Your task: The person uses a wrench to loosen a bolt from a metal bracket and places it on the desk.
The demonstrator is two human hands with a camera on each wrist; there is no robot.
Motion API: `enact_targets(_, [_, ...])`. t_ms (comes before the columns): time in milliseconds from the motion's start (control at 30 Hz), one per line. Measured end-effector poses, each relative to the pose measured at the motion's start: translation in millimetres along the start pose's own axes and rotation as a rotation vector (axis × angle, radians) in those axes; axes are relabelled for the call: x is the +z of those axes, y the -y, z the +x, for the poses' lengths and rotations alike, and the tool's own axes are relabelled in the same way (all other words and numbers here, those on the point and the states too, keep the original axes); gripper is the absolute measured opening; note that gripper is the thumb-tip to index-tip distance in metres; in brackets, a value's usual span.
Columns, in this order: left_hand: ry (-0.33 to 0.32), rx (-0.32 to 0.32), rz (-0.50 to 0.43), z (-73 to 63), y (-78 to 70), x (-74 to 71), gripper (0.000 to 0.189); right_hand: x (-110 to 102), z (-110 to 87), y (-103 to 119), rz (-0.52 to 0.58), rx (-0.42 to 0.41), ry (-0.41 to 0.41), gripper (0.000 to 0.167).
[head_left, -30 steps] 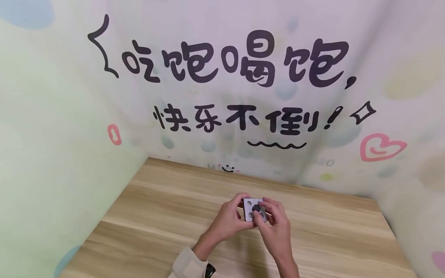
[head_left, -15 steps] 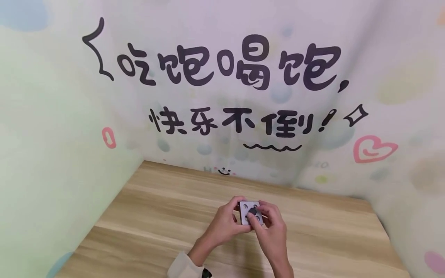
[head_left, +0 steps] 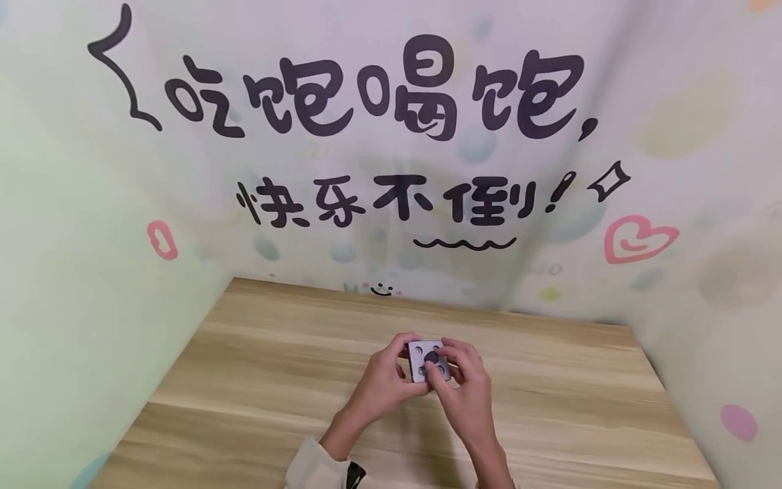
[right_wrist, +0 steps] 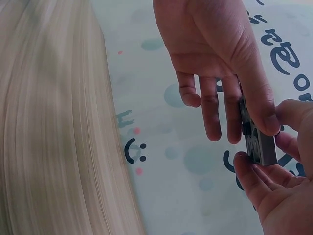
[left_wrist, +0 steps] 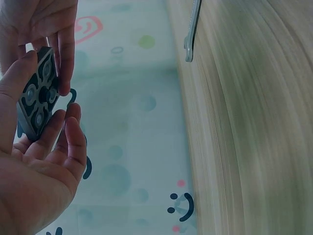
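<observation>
A small square grey metal plate (head_left: 416,362) with round holes near its corners is held up above the table, its holed face toward the head camera. My left hand (head_left: 383,379) grips it by its edges, thumb on the near side and fingers at the far side. At the plate's middle sits a black knob (head_left: 432,356), pinched between the thumb and forefinger of my right hand (head_left: 469,390). In the left wrist view the other face of the plate (left_wrist: 35,108) shows dark recesses, a ring at each corner and a dark centre. Part of the knob is hidden behind the right fingers.
The wood-grain table (head_left: 275,353) spreads out on both sides of the hands. A pale wall (head_left: 122,305) closes off its left, and a printed wall (head_left: 342,265) its back. A slim grey metal tool (left_wrist: 192,36) shows at the table edge in the left wrist view.
The head view has shifted, so hands, plate and wall all appear further left. Both hands keep the same hold on the plate and knob.
</observation>
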State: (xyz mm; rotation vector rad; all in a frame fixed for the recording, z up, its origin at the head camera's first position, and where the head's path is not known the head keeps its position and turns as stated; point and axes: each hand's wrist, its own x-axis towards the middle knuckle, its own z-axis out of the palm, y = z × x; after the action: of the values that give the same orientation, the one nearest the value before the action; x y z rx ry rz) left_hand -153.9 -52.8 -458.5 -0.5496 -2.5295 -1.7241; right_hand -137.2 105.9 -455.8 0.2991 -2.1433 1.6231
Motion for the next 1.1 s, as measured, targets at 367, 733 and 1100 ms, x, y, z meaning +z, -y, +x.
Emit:
enact_targets(367, [-0.003,0.007,0.000,0.2,0.3,0.1,0.063,-0.6,0.4,-1.0,-0.022,0.004,0.028,0.025])
enact_targets(733, [-0.011,0.029,0.024,3.0,2.5,-0.1,0.062,-1.1,2.1,-2.2,-0.015,-0.006,0.041,0.029])
enact_targets(1100, [0.007,0.009,0.042,7.9,3.3,-1.5,0.064,0.6,9.1,35.6,-0.058,0.045,0.025,0.035])
